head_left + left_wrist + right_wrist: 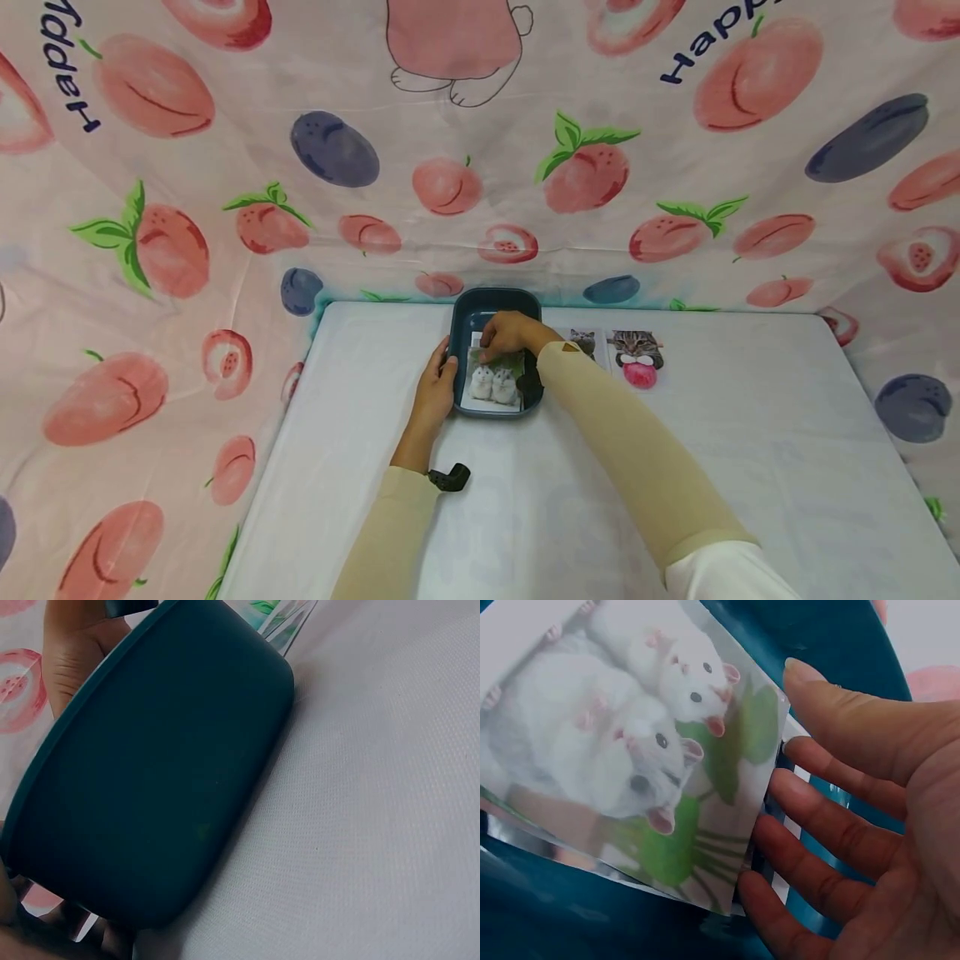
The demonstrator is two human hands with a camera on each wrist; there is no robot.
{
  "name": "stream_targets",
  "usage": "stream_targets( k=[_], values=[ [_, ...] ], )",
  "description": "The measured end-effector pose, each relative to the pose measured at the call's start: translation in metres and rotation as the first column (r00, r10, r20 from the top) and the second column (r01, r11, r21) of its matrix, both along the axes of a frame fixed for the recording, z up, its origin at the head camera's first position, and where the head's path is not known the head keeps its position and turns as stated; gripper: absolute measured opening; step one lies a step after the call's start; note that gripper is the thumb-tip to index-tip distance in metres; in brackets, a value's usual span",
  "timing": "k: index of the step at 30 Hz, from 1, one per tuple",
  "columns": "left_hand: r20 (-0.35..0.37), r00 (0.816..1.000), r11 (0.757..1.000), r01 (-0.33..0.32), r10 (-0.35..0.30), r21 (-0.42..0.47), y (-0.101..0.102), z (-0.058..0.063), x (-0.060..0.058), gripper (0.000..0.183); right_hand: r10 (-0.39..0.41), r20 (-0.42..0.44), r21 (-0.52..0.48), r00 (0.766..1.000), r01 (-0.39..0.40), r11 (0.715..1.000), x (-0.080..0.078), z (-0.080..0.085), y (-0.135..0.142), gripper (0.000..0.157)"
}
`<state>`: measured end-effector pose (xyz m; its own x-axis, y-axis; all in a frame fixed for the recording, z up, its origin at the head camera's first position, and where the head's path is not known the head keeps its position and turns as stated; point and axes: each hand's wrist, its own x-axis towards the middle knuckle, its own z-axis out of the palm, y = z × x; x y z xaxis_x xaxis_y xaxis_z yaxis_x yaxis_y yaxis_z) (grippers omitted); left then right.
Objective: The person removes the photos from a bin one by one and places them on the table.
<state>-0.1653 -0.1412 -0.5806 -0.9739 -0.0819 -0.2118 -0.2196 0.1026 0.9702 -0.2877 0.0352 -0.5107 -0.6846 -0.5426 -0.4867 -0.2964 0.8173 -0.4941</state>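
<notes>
A dark teal plastic box (495, 414) sits at the back edge of the white table. My left hand (435, 385) grips its left side, thumb at the rim; in the left wrist view, fingers (75, 922) show darkly at the box's end. Inside lies a photo card of two white hamsters (492, 387), on top of other cards whose edges peek out. My right hand (506, 335) reaches into the box from the right. Seen from the right wrist, its fingertips (769, 825) touch the hamster card's edge, while the thumb (810, 682) stands apart from them, just beside the card.
To the right of the box lie a card with a cat and a pink ball (637, 360) and another cat card (582, 342), partly hidden by the right sleeve. Behind the white table (720, 467) hangs a fruit-printed cloth (480, 125). A black camera (450, 477) is on the left wrist.
</notes>
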Motion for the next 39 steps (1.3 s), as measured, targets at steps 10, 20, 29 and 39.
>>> stream_targets(
  k=[10, 20, 29, 39],
  values=[
    [-0.006, 1.000, 1.000, 0.005, -0.005, 0.017, -0.001, 0.002, 0.001, 0.049, 0.013, -0.094, -0.065, 0.996, -0.019, 0.998, 0.005, 0.001, -0.001, 0.040],
    [0.002, 1.000, 1.000, -0.009, 0.009, -0.029, -0.001, 0.003, 0.000, 0.049, -0.008, -0.062, -0.150, 0.998, -0.001, 0.989, 0.016, 0.013, 0.012, 0.029],
    [0.018, 1.000, 0.999, -0.002, 0.003, -0.035, -0.002, 0.006, 0.001, 0.048, 0.061, -0.088, -0.178, 0.994, -0.076, 0.981, 0.017, 0.019, 0.025, 0.040],
    [-0.017, 1.000, 0.999, 0.001, -0.001, -0.041, 0.000, 0.004, 0.000, 0.050, -0.095, -0.037, -0.401, 0.995, 0.072, 0.913, 0.016, 0.030, 0.050, 0.034]
  ],
)
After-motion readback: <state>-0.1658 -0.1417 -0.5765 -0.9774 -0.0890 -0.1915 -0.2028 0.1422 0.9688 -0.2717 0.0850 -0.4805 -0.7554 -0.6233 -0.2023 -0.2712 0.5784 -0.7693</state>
